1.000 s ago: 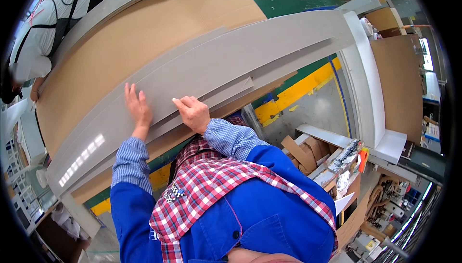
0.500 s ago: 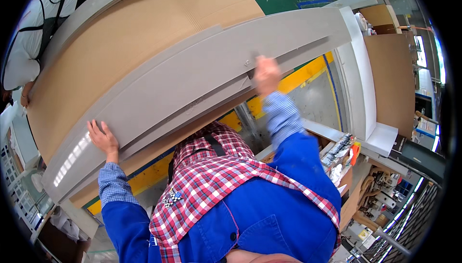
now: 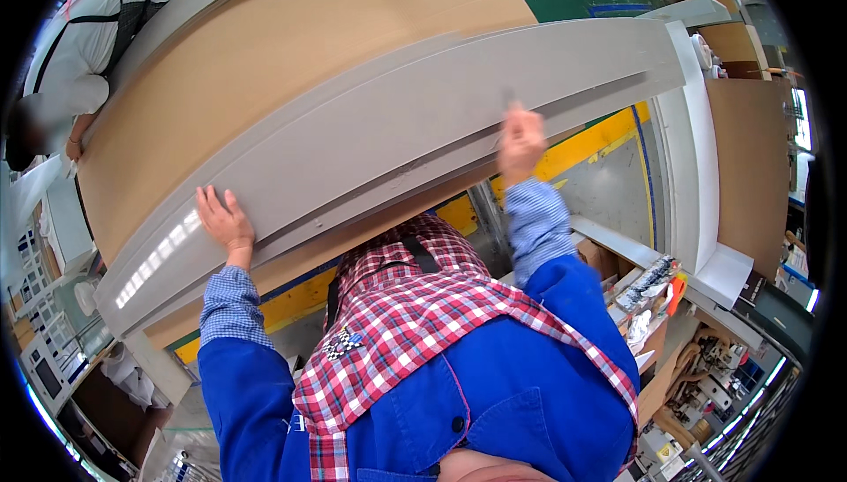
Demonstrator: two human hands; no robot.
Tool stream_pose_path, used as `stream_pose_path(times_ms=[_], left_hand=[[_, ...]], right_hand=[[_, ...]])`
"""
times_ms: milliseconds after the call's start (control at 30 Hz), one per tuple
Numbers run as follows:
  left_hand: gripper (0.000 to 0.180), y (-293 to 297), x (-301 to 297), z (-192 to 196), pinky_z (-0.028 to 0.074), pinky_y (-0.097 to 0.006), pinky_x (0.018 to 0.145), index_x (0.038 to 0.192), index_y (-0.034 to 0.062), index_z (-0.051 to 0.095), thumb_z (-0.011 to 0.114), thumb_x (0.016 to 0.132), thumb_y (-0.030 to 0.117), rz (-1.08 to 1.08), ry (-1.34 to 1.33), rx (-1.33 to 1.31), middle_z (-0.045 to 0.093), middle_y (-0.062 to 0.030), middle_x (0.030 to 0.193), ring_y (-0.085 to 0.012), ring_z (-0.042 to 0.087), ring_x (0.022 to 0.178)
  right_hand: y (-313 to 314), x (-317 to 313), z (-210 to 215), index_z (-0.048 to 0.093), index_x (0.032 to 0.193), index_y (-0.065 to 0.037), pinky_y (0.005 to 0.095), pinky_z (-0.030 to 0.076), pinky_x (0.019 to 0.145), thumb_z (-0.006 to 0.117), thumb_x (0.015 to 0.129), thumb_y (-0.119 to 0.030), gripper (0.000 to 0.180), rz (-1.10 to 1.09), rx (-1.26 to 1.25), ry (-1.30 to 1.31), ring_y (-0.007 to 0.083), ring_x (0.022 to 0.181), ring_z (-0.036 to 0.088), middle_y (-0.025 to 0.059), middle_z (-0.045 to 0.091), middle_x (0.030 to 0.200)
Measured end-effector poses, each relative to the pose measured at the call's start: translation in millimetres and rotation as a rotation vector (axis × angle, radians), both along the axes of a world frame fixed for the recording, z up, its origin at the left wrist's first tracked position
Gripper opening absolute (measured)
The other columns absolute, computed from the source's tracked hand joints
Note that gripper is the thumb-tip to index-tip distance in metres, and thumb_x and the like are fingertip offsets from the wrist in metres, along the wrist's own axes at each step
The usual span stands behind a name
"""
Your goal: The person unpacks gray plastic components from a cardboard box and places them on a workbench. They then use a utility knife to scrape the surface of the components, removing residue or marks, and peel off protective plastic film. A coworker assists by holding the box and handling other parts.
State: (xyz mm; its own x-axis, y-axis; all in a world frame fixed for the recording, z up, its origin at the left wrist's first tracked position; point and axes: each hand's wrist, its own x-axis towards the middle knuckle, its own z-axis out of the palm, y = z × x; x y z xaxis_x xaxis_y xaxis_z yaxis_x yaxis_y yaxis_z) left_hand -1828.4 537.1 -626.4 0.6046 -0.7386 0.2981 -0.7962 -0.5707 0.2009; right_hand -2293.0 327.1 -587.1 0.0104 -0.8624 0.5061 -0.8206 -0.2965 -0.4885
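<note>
Your left hand (image 3: 225, 222) is lying flat, fingers spread, on the near left part of the long grey moulded panel with the stepped lip (image 3: 388, 142), pressing rather than gripping. Your right hand (image 3: 520, 139) is pinching closed on a small dark tool (image 3: 509, 98) and touching it to the panel's ridge toward the right; what the tool is, you cannot tell at this size.

Risk, as a judgement: the panel is spanning wide and your hands are sitting well apart, so with only a flat palm steadying the left, it could be sliding or pivoting on the smooth brown fibreboard bench top (image 3: 291, 49) under tool pressure. The right end is overhanging past the board's edge near the tall white cabinet frame (image 3: 684, 164); a hard push there could be tipping or flexing it. A slip of the tool along the ridge could be scoring the grey face.

Appearance: matte grey, one long piece lying flat and diagonally across the bench, with a raised band along the near side and a groove beside it. Light is glinting off the left end. A faint scuff is showing near mid-length. A co-worker in a white top (image 3: 84, 32) is standing at the far left, apart from the panel
</note>
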Motion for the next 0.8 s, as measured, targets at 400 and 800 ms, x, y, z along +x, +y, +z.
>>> stream_pose_path(times_ms=[400,800], left_hand=[[0.051,-38,-63,-2,0.010,-0.046,0.111,0.133,0.0065,0.040,0.029,0.097,0.041,0.012,0.233,-0.003,0.023,-0.0180,0.147,-0.0302,0.020,0.137],[0.046,59,110,-19,0.026,-0.045,0.105,0.128,0.0052,0.047,0.040,0.095,0.036,-0.125,0.029,-0.035,0.034,-0.0195,0.141,-0.0336,0.032,0.131]], right_hand=[[164,211,-25,0.062,0.105,-0.004,0.0330,0.050,0.060,0.058,0.075,-0.001,0.030,0.325,0.044,-0.122,0.0233,0.070,0.057,0.0062,0.057,0.078],[13,32,-30,0.061,0.086,-0.008,0.0390,0.049,0.064,0.051,0.088,-0.015,0.012,-0.115,-0.002,0.269,0.0280,0.074,0.058,0.0099,0.058,0.078]])
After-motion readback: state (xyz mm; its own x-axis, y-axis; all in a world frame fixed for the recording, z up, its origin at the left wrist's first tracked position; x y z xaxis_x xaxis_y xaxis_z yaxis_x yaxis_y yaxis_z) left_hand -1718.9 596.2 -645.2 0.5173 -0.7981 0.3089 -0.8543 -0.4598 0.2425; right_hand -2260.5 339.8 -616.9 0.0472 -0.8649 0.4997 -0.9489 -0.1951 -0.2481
